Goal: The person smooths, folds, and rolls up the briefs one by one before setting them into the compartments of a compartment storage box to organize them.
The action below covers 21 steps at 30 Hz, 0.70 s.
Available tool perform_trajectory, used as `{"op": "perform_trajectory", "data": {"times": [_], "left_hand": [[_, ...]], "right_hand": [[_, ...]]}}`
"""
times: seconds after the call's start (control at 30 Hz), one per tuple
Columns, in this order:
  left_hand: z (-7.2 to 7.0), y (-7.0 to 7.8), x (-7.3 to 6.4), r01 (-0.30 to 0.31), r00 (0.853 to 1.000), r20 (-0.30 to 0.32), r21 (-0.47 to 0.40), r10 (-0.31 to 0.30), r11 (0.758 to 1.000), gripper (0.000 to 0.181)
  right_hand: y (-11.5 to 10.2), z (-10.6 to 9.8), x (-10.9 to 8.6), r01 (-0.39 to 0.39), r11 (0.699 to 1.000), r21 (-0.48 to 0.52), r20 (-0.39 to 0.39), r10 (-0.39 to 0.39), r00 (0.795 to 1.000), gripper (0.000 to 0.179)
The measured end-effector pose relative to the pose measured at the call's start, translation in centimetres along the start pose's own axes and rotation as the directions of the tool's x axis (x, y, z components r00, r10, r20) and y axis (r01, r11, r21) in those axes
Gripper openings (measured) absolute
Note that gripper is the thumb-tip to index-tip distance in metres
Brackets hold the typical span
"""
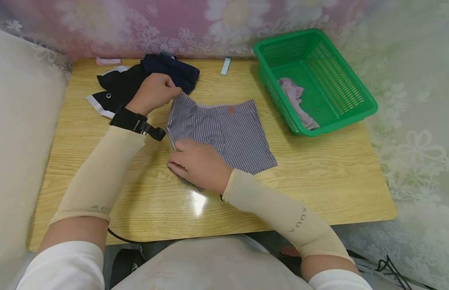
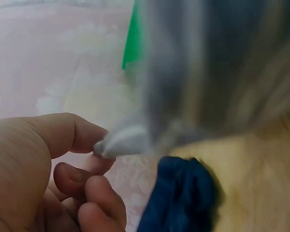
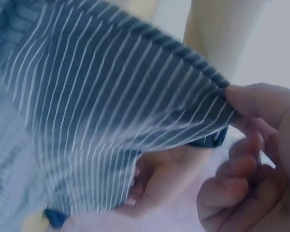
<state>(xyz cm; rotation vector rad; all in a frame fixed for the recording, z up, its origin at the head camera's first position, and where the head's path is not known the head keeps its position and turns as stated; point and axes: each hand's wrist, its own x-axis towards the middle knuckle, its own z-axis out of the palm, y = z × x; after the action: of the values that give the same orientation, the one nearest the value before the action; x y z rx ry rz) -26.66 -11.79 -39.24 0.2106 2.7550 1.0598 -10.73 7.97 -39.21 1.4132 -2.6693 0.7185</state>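
Note:
A pair of grey-and-white striped shorts (image 1: 242, 137) with a small orange tag on the waistband lies on the wooden table, its left side lifted. My left hand (image 1: 156, 93) pinches the waistband's left corner between thumb and forefinger. Lower down the same side, my right hand (image 1: 200, 165) grips the edge of the cloth. In the right wrist view, thumb and forefinger of the right hand (image 3: 261, 145) pinch a hem corner, and the striped cloth (image 3: 106, 92) stretches between both hands. The left wrist view shows the pinched corner close up, with blurred fabric (image 2: 208, 72) above it.
Dark folded clothes (image 1: 173, 70) and a black garment with white trim (image 1: 117, 88) lie at the back left. On the right stands a green basket (image 1: 340, 121) holding a crumpled pinkish cloth (image 1: 295, 100). A pale blue strip (image 1: 225, 66) lies near the table's back edge.

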Motion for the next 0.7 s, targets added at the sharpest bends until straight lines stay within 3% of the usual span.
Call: {"op": "perform_trajectory", "data": {"times": [0.23,0.4,0.53,0.7], "left_hand": [[0.4,3.4,1.3,-0.05,0.999,0.007,0.049,0.05,0.998,0.032],[0.9,5.9,1.9,-0.048,0.998,0.032,0.101,0.045,0.994,0.043],[1.6,7.8,2.2,-0.027,0.999,0.033,0.144,0.022,0.989,0.042],[2.7,9.6,2.6,-0.037,0.999,0.009,0.167,0.036,0.985,0.038]], "right_hand": [[2.5,-3.2,-3.5,0.036,0.998,0.041,-0.026,-0.035,0.999,0.013],[4.2,-5.1,-5.8,0.015,0.996,0.084,-0.109,-0.006,0.994,0.012],[5.6,-6.0,-7.5,0.031,0.995,0.096,-0.21,-0.01,0.978,0.01],[7.2,-6.5,-9.7,0.05,0.984,0.173,-0.323,0.009,0.946,0.01]]}}
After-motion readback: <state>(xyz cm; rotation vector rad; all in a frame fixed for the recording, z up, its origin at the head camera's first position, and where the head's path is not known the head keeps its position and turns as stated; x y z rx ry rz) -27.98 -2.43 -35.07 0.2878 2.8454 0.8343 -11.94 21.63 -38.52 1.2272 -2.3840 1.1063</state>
